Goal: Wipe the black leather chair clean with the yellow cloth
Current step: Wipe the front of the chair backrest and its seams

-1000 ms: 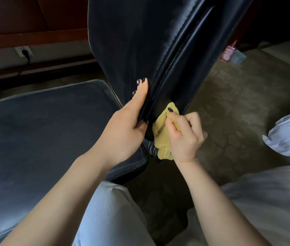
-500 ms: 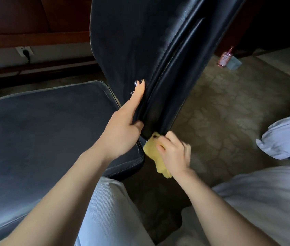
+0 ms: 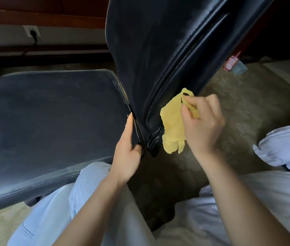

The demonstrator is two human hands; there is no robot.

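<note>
The black leather chair (image 3: 149,50) fills the top and left of my head view, its backrest (image 3: 137,82) leaning over the flat seat (image 3: 51,121). The left hand (image 3: 126,157) grips the backrest's lower edge where it meets the seat, with fingers (image 3: 129,128) laid straight along the far side and the thumb hooked round the near side. The right hand (image 3: 202,125) pinches the yellow cloth (image 3: 172,125) between thumb and curled fingers (dark polish shows on one nail) and holds it against the backrest's rear face, near the bottom corner. The loose part of the cloth hangs down, with a small tag at its hem. Beyond, a pink bottle (image 3: 231,62) is on the patterned floor (image 3: 256,103), and a wall socket (image 3: 31,31) has a plug in it.
</note>
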